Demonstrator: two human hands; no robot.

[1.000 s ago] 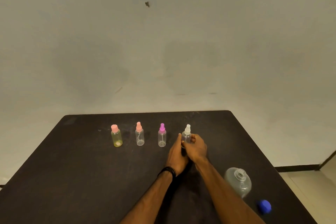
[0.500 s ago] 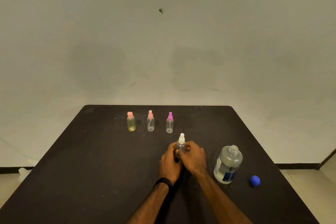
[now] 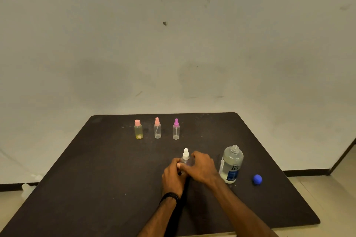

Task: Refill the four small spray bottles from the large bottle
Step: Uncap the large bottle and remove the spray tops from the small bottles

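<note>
White-capped spray bottle [image 3: 186,157] – clear plastic, cylindrical – gripped by both hands

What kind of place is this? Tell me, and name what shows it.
Probably a bare indoor room set up for a staged task, not a lived-in kitchen or shop: a plain dark table against a scuffed, unadorned wall, a tiled floor with dark skirting, and only small spray bottles beside the large bottle.

Black table [image 3: 96,188] — three spray bottles [image 3: 157,128], large bottle [image 3: 231,163], blue cap [image 3: 257,179].
</note>
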